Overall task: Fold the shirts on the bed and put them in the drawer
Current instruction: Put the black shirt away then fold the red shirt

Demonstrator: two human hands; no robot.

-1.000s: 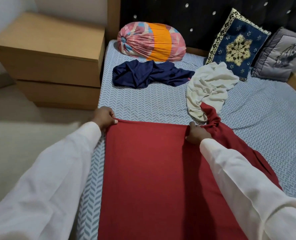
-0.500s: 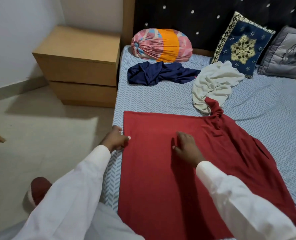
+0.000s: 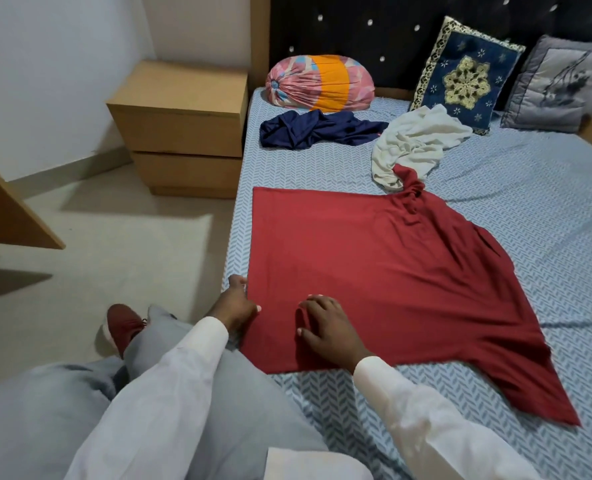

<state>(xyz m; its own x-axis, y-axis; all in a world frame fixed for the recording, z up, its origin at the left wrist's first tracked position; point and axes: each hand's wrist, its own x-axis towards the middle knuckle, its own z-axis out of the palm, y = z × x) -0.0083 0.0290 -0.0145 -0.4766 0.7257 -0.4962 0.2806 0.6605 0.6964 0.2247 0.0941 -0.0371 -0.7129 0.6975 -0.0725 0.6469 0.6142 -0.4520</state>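
Note:
A red shirt [image 3: 374, 271] lies spread flat on the bed [image 3: 529, 202], its left side smooth and its right side rumpled toward a twisted sleeve. My left hand [image 3: 237, 303] pinches the shirt's left edge near the bottom corner, thumb on top. My right hand [image 3: 329, 329] rests on the cloth a little to the right, fingers spread. A crumpled navy shirt [image 3: 315, 133] and a crumpled white shirt [image 3: 415, 143] lie farther up the bed. The wooden two-drawer bedside unit [image 3: 183, 129] stands left of the bed, both drawers closed.
A pink and orange bolster [image 3: 318, 81], a blue embroidered cushion [image 3: 464, 74] and a grey cushion [image 3: 557, 88] lean at the headboard. A slanted wooden panel [image 3: 7, 209] juts in at far left. My leg and red shoe [image 3: 123, 323] are on the floor beside the bed.
Both hands slid from the shirt's far edge down toward its near edge, smoothing the cloth. The view pulled back, showing more floor and the drawer unit.

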